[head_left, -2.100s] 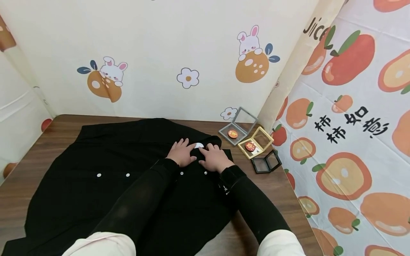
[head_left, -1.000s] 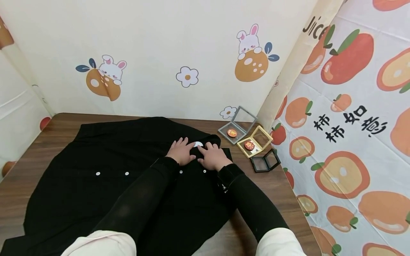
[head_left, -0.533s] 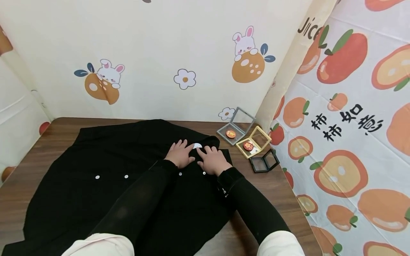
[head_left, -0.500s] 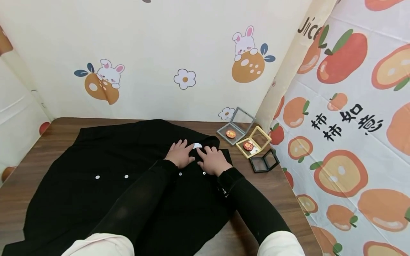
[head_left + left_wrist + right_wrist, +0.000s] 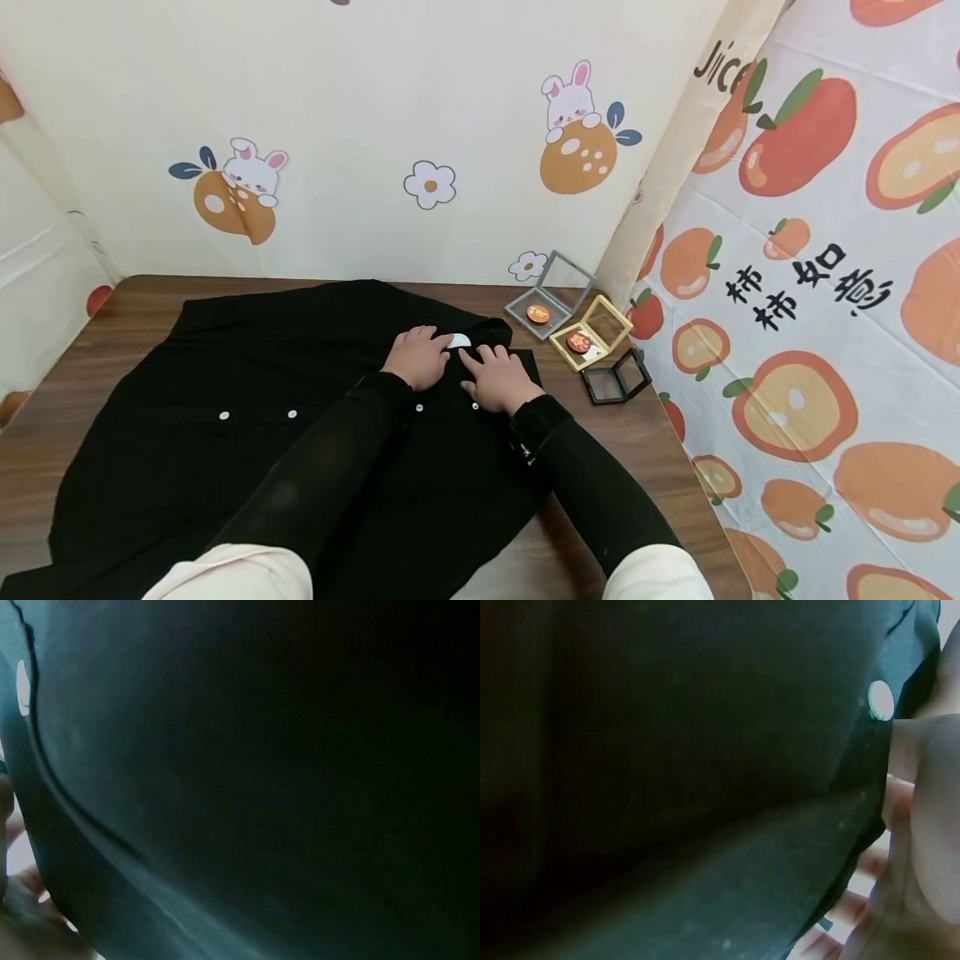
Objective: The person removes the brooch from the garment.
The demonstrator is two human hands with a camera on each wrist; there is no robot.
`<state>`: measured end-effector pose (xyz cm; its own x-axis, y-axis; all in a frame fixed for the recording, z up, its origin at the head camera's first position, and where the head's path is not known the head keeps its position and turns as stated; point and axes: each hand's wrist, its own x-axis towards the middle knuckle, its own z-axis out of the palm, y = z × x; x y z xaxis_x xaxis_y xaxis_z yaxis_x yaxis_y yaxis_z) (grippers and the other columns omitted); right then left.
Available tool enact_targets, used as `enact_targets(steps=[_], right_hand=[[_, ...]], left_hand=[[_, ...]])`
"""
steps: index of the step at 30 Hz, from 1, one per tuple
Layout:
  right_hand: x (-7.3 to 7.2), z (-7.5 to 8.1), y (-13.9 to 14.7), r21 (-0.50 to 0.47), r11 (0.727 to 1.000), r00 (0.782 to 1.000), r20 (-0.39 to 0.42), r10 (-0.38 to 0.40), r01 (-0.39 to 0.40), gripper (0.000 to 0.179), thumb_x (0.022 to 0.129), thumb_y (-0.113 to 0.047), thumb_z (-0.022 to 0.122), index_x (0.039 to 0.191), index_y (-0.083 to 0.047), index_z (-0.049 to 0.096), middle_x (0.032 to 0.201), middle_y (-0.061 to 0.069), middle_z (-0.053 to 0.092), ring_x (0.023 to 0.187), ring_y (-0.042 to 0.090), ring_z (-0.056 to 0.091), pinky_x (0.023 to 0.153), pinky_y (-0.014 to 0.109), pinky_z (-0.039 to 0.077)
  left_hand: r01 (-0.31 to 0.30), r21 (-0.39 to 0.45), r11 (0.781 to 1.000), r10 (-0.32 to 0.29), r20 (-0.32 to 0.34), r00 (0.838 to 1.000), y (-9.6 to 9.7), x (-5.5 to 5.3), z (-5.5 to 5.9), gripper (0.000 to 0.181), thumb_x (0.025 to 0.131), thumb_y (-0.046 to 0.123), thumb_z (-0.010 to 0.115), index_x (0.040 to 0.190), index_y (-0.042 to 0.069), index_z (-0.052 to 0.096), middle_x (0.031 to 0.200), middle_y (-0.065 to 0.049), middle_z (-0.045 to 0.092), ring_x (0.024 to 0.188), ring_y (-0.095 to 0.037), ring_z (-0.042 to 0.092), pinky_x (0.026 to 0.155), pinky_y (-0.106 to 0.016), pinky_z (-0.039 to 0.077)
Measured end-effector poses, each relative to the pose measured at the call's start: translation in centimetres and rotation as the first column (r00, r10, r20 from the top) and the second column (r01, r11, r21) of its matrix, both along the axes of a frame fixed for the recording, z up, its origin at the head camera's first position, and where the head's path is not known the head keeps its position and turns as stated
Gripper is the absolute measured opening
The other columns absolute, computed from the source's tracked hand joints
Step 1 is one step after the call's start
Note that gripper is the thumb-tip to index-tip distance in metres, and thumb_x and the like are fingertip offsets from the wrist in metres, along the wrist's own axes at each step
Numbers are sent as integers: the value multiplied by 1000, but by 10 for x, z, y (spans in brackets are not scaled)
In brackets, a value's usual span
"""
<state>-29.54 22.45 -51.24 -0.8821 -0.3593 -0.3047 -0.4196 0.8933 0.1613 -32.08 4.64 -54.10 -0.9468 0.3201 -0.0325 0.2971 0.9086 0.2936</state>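
Observation:
A black garment with white buttons [image 5: 292, 414], apparently a shirt, is spread over the table in the head view. My left hand [image 5: 417, 357] rests on its upper right part, fingers slightly bent on the cloth. Just to the right, my right hand [image 5: 498, 377] lies with extended fingers, its index finger near a white label [image 5: 458, 341] at the collar [image 5: 491, 330]. Dark cloth fills most of both wrist views. One white button [image 5: 881, 700] shows beside the right hand in the right wrist view. In the left wrist view, only part of the left hand [image 5: 34, 922] shows.
Right of the collar, several open cases stand near the table's right edge: a grey one [image 5: 538, 314] and a gold one [image 5: 579, 342], each holding a round reddish piece, and a black one [image 5: 604, 385]. Patterned sheets hang behind the wooden table [image 5: 97, 333] and on the right.
My left hand has drawn slightly left, its fingers more bent, and its thumb has left the label's edge. The right hand stays in place. The head view has shifted slightly.

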Motion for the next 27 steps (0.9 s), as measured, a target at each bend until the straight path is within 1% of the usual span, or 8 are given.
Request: enact_targets(steps=[4, 8, 12, 16, 18, 21, 24, 27], right_hand=[[1, 0, -1, 15, 1000, 1000, 1, -1, 1, 62, 109, -54, 38, 166, -35, 20, 164, 7, 30, 144, 31, 33, 110, 51, 36], [2, 0, -2, 16, 1000, 1000, 8, -5, 4, 62, 109, -54, 38, 166, -35, 19, 164, 6, 30, 145, 30, 32, 111, 50, 35], [2, 0, -2, 16, 1000, 1000, 14, -2, 2, 62, 110, -53, 36, 166, -35, 17, 165, 6, 30, 145, 30, 31, 111, 49, 34], [2, 0, -2, 18, 1000, 1000, 13, -3, 3, 62, 110, -53, 37, 166, -35, 18, 165, 6, 30, 145, 30, 32, 111, 49, 34], [2, 0, -1, 24, 1000, 1000, 10, -6, 6, 61, 110, -53, 37, 166, -35, 18, 165, 6, 31, 145, 30, 32, 112, 49, 34], [2, 0, -1, 38, 999, 1000, 4, -5, 5, 61, 110, -53, 36, 166, -36, 17, 165, 5, 31, 145, 29, 32, 112, 49, 34], [3, -2, -1, 49, 999, 1000, -3, 2, -2, 60, 110, -53, 34, 166, -37, 16, 165, 5, 31, 144, 29, 32, 111, 49, 34], [3, -3, -1, 54, 999, 1000, -12, 7, -6, 60, 111, -53, 33, 166, -37, 16, 165, 6, 31, 144, 29, 32, 111, 48, 35]], left_hand=[[-30, 39, 999, 31, -36, 999, 5, -5, 8, 45, 111, 29, 46, 153, 13, 51, 149, -15, 51, 139, -36, 44, 112, -55, 35], [-91, 159, 983, 84, 53, 995, 10, -8, 16, 42, 112, 25, 45, 148, 8, 54, 145, -17, 55, 132, -38, 49, 108, -54, 38], [-198, 309, 930, 143, 193, 971, 12, -11, 21, 37, 111, 20, 43, 141, 4, 59, 138, -18, 60, 124, -39, 53, 103, -54, 39], [-276, 380, 883, 177, 275, 945, 13, -15, 19, 29, 110, 20, 45, 130, 6, 62, 127, -14, 64, 115, -36, 56, 101, -51, 39], [-295, 405, 865, 186, 288, 939, 14, -18, 16, 23, 109, 19, 47, 123, 8, 61, 122, -12, 65, 112, -34, 56, 102, -50, 37], [-300, 436, 848, 192, 276, 942, 15, -20, 14, 14, 107, 16, 51, 115, 9, 60, 114, -11, 66, 106, -33, 58, 102, -50, 37], [-308, 435, 846, 212, 255, 943, 17, -20, 14, 10, 106, 14, 53, 110, 9, 60, 108, -10, 67, 100, -32, 60, 101, -50, 37], [-312, 411, 857, 235, 228, 945, 19, -19, 13, 11, 106, 13, 53, 107, 8, 63, 104, -10, 68, 97, -30, 61, 100, -50, 40]])
